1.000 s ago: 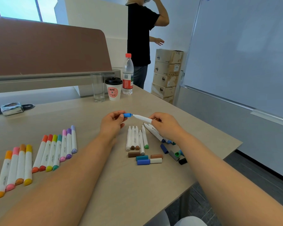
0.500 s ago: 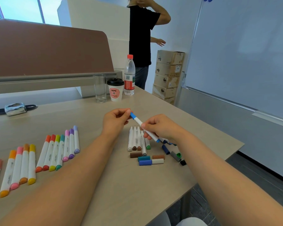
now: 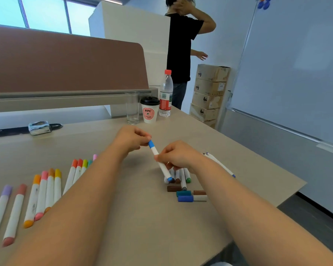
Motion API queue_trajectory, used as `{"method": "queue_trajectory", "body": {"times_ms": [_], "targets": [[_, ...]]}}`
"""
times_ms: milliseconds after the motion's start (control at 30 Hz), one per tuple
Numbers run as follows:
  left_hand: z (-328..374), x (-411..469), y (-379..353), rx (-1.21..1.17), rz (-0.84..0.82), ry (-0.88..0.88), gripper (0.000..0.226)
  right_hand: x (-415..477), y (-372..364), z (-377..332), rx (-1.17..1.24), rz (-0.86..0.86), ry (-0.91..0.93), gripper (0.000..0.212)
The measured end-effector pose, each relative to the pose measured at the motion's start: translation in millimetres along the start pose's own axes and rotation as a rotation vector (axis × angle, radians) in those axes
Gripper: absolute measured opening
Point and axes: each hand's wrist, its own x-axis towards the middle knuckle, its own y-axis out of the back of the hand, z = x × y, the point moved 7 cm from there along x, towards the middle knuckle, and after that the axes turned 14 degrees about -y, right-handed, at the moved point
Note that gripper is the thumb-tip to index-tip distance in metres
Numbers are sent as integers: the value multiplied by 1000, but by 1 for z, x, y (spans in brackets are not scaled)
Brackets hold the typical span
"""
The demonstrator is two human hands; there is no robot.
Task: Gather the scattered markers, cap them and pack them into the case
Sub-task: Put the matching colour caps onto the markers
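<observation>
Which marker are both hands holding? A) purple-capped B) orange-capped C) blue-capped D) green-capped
C: the left hand pinches the cap end of the blue-capped marker, and the right hand grips its white barrel.

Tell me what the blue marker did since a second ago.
The blue marker swung from level to slanting, its near end dropping toward the table. The left hand and right hand kept holding it. The capped markers on the table stayed put.
</observation>
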Motion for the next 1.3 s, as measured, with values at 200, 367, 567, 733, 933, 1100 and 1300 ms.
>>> {"method": "queue_trajectory", "body": {"times_ms": [200, 367, 567, 733, 933, 1100, 1300], "targets": [[-19, 3, 18, 330, -82, 47, 20, 20, -39, -17, -225, -47, -107, 21], [-32, 3, 31, 367, -39, 69, 16, 36, -57, -27, -476, -15, -205, 40], [-30, 1, 17, 397, -85, 42, 12, 32, -18, -24, -318, 154, -66, 35], [-15, -5, -17, 414, -258, -49, 14, 5, 17, 3, -223, 53, 9, 10], [-4, -15, -58, 484, -358, -165, 14, -16, 11, 25, -401, -79, 44, 9], [8, -25, -76, 492, -379, -338, 27, -23, 4, 34, -445, -57, 87, 11], [9, -27, -84, 568, -402, -347, 23, -21, 11, 39, -495, 64, 77, 15]]}}
